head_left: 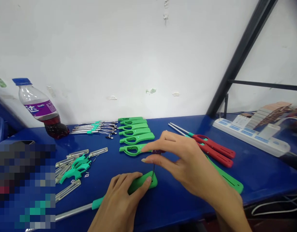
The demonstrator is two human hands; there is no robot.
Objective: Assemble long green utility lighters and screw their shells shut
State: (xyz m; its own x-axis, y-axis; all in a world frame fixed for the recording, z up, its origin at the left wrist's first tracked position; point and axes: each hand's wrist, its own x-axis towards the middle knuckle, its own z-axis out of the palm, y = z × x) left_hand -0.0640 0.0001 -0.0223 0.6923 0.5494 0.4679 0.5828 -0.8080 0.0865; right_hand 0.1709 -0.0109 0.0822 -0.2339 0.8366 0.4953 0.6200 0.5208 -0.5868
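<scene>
My left hand (123, 196) is wrapped over a green lighter (150, 185) lying on the blue table, its metal tube (76, 211) pointing to the lower left. Between the thumb and fingers of my right hand (184, 161) is a small screwdriver (154, 169), upright, its tip at the end of the green handle beside my left thumb. Part of the screwdriver's grip is hidden by my fingers. Green handle shells (136, 138) lie in a column just beyond my hands.
Metal tube parts (87, 129) lie behind, near a bottle (42, 109). Clear parts (99, 152) and teal triggers (74, 170) are at left. Red lighters (217, 154), another green lighter (232, 182) and a power strip (252, 137) are at right. A blurred block covers the lower left.
</scene>
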